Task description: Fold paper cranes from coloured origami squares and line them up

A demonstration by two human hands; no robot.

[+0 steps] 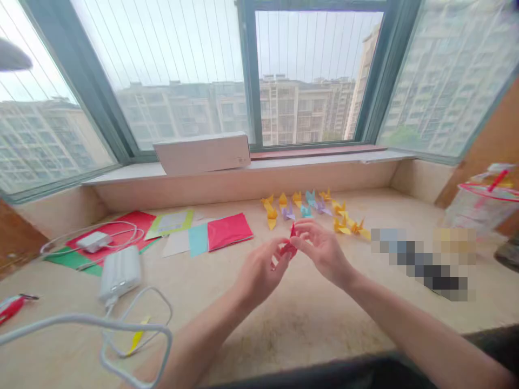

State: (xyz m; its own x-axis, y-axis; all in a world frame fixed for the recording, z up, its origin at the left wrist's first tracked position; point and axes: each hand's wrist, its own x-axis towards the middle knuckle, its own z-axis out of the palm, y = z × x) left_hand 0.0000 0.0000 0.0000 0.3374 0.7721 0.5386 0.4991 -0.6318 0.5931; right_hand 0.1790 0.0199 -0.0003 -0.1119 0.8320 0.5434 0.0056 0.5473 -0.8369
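Observation:
A small red folded paper piece [292, 231], probably an origami crane, is pinched between both hands over the middle of the ledge. My left hand [263, 267] grips its lower left side with curled fingers. From the right, my right hand [320, 246] closes thumb and fingers on its upper part, hiding much of the folds. Just beyond the hands stand several finished paper cranes: yellow ones [271, 219], purple ones [288, 212] and light blue ones [310, 198]. To the left of my left hand lies a stack of red paper [230, 232].
Light blue [198, 240] and yellow-green sheets [170, 222] lie left. A white power bank [120, 273], a charger [94, 241] and looping cable [81, 322] fill the left side. A white box [204, 153] rests on the sill. At right stands a clear plastic cup [486, 210] with a red straw.

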